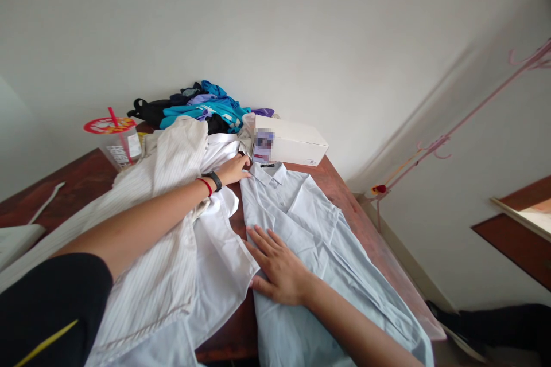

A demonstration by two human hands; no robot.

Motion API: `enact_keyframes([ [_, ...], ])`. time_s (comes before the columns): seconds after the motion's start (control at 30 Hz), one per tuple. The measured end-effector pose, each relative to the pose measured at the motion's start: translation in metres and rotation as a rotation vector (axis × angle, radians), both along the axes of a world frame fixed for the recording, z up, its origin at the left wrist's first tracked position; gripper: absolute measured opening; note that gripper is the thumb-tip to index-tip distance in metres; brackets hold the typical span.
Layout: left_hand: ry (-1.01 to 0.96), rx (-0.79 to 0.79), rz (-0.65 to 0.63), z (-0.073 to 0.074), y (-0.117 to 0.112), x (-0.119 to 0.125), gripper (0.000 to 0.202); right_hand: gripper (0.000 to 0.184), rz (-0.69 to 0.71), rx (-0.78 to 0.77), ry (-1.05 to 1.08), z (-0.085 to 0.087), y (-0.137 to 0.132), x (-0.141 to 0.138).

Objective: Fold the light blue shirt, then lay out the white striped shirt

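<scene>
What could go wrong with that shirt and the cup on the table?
The cup stands close behind the striped cloth, so a tug on that cloth might knock it over, and anything inside could spill. The light blue shirt has wrinkles near the right hand, so pressing down there might make the creases worse.

This looks like a room in a home: a plain pale wall (pixel 301 28) fills the top of the frame, and the wooden table (pixel 81 179) below it carries a heap of blue and black clothes (pixel 193 111) left of centre and a light blue shirt (pixel 297 229) at lower centre. A drink cup (pixel 118 148) stands at left; a pink hooked rack (pixel 439 142) slants at right.
</scene>
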State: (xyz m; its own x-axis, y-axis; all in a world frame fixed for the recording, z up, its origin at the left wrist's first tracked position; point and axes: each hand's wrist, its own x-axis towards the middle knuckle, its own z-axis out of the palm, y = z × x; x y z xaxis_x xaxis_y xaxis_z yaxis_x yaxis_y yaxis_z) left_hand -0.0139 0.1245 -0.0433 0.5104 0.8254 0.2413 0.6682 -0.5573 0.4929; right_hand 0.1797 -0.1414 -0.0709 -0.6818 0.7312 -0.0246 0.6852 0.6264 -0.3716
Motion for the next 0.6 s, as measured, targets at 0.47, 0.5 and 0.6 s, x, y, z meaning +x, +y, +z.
enact_keyframes([
  [0.47, 0.347, 0.085, -0.205, -0.042, -0.114, 0.0, 0.075, 0.104, 0.013, 0.017, -0.066, 0.006, 0.004, 0.0],
  [0.5, 0.359, 0.062, -0.206, -0.04, -0.107, -0.001, 0.078, 0.102, 0.015, 0.042, -0.081, 0.005, 0.003, 0.0],
  [0.6, 0.374, -0.023, -0.186, -0.032, -0.084, -0.003, 0.088, 0.097, 0.007, 0.084, -0.123, 0.001, 0.0, -0.002],
])
